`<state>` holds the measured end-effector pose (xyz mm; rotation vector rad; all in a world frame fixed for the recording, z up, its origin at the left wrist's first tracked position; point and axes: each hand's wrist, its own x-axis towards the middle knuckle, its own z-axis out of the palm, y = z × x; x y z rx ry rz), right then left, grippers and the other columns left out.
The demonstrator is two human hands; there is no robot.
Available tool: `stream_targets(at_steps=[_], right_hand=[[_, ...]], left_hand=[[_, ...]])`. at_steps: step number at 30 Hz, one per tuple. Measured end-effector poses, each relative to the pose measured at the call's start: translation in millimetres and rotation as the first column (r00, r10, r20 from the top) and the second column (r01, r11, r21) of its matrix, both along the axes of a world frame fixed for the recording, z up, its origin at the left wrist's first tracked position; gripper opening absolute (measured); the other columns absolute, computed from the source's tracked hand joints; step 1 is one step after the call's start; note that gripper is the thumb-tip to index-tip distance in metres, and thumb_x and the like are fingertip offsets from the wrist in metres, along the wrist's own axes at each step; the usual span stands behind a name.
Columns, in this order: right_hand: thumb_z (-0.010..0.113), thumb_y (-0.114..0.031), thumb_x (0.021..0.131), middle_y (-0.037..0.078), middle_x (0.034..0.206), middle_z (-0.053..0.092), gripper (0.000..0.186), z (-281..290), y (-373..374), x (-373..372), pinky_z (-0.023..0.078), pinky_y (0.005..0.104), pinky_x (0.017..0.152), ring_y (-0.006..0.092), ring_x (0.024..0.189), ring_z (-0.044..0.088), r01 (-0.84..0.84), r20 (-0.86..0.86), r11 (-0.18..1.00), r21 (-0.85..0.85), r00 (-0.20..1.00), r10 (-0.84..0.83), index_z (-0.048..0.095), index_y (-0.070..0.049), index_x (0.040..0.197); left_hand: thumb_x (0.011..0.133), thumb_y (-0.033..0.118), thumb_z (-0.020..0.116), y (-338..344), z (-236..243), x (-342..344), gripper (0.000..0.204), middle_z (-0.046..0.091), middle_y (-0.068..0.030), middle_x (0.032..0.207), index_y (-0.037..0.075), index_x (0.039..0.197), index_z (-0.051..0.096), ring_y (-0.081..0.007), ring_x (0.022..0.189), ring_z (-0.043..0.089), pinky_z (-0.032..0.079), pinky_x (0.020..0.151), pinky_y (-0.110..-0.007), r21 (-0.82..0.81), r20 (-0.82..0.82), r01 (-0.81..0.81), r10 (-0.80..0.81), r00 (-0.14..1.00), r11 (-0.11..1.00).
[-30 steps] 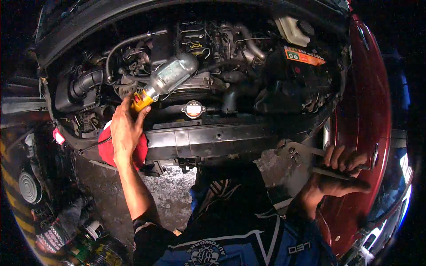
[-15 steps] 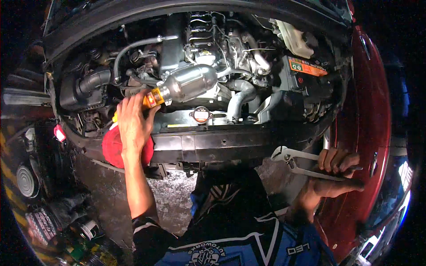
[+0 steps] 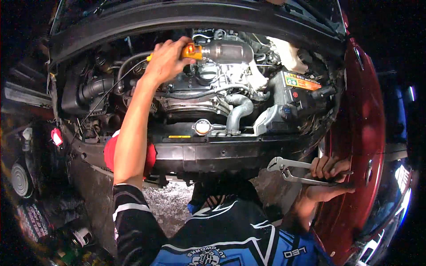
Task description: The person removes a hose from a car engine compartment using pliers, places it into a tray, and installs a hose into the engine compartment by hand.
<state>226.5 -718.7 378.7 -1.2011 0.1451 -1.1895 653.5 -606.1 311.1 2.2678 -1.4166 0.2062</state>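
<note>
My left hand (image 3: 165, 63) is wrapped around the yellow-orange handle of a corded work light (image 3: 227, 52). The light hangs over the engine (image 3: 217, 80), its metal shade toward the right, and its beam brightens the parts below. My right hand (image 3: 329, 172) grips a pair of slip-joint pliers (image 3: 284, 169) beside the red car panel, the jaws pointing left and the handles spread. Nearer the front, a round radiator cap (image 3: 203, 127) sits on the radiator top behind the black front crossmember (image 3: 208, 151).
The raised bonnet edge (image 3: 191, 21) spans the far side. At right in the bay are the battery (image 3: 302, 91) and a pale plastic tank (image 3: 284, 53). A red, rounded thing (image 3: 151, 156) lies under my left forearm. The light's cord (image 3: 104, 98) trails left. A red car door (image 3: 366, 133) borders the right.
My left hand has carried the work light farther over the engine, away from the radiator cap. My right hand, still holding the pliers, has shifted slightly left.
</note>
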Motion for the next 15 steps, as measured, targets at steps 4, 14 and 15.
stream_targets(at_steps=[4,14,15], right_hand=[[0.048,-0.073,0.085,-0.003,0.062,0.031,0.063,1,-2,-5,0.026,0.0225,0.04,0.0074,0.05,0.028,0.039,-0.049,0.997,-0.069,0.998,-0.043,0.038,-0.012,0.077],[0.043,-0.075,0.085,-0.005,0.059,0.028,0.064,-7,-8,-19,0.024,0.0209,0.04,0.0051,0.047,0.024,0.242,-0.1,0.97,-0.026,0.965,-0.243,0.038,-0.012,0.077],[0.043,-0.075,0.085,-0.005,0.059,0.028,0.064,-7,-8,-19,0.024,0.0209,0.04,0.0051,0.047,0.024,0.244,-0.102,0.97,-0.024,0.964,-0.245,0.038,-0.012,0.077]], left_hand=[[0.081,0.039,0.071,-35,-20,10,0.058,0.063,-0.0191,0.107,0.01,0.129,0.052,-0.0349,0.109,0.054,0.036,0.099,-0.047,0.076,-0.07,0.104,-0.099,0.993,0.992],[0.084,0.044,0.066,-46,-55,39,0.059,0.065,-0.0178,0.11,0.014,0.132,0.052,-0.0335,0.115,0.054,0.029,0.109,-0.053,0.139,-0.262,0.081,-0.042,0.964,0.987],[0.084,0.043,0.066,-45,-56,41,0.058,0.065,-0.0184,0.11,0.014,0.132,0.053,-0.0337,0.114,0.054,0.03,0.108,-0.053,0.158,-0.232,0.053,-0.016,0.973,0.986]])
